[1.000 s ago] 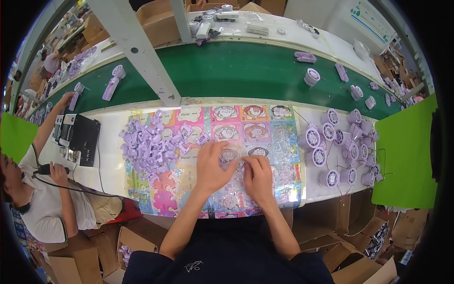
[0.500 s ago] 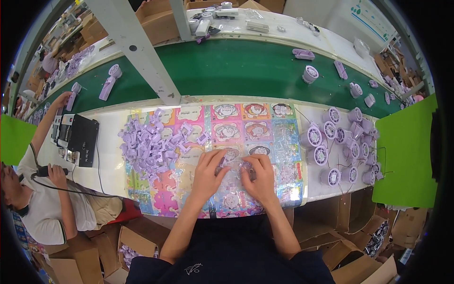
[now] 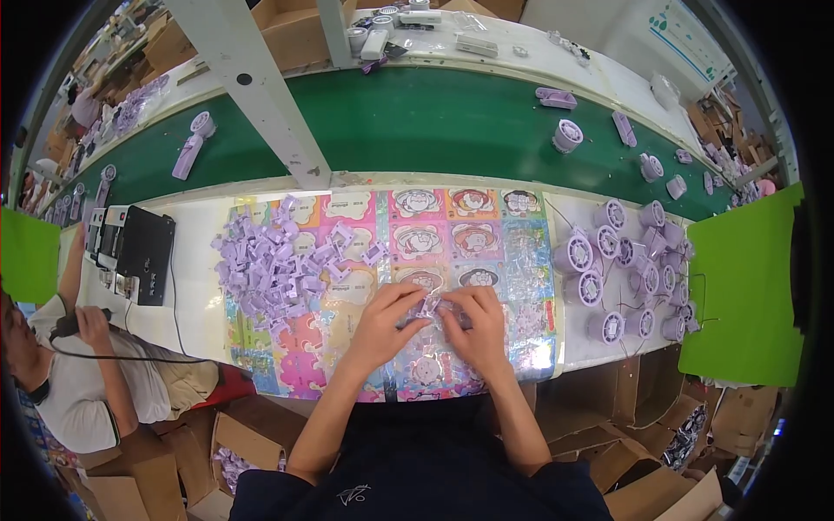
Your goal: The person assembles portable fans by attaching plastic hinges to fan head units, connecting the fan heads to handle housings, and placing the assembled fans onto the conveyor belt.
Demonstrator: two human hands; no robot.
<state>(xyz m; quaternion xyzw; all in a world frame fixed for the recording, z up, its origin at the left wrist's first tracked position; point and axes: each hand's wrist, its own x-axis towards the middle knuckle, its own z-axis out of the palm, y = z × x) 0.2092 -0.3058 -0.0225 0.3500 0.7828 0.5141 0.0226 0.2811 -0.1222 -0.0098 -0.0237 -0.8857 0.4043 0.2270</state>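
Note:
Above the printed mat, my left hand (image 3: pixel 382 326) and my right hand (image 3: pixel 476 328) come together at the fingertips. Between them is a small light-purple plastic part (image 3: pixel 428 306), pinched by the fingers of both hands. Its shape is mostly covered. A bit of purple also shows under my right palm; whether it belongs to the same part I cannot tell. To the left of my hands lies a loose heap of small purple plastic brackets (image 3: pixel 269 265). The colourful mat (image 3: pixel 426 369) is covered with glossy clear film.
Purple round fan heads (image 3: pixel 591 288) with thin wires stand on the right of the table. Beyond it, a green conveyor belt (image 3: pixel 391 122) carries several purple parts. At left, a co-worker grips a corded tool beside a black box (image 3: pixel 146 256). Cardboard boxes (image 3: pixel 573 391) stand below.
My hands have moved together, and the purple part now sits between both sets of fingertips. The co-worker's far arm has drawn back from the belt. Parts on the belt's left have shifted left.

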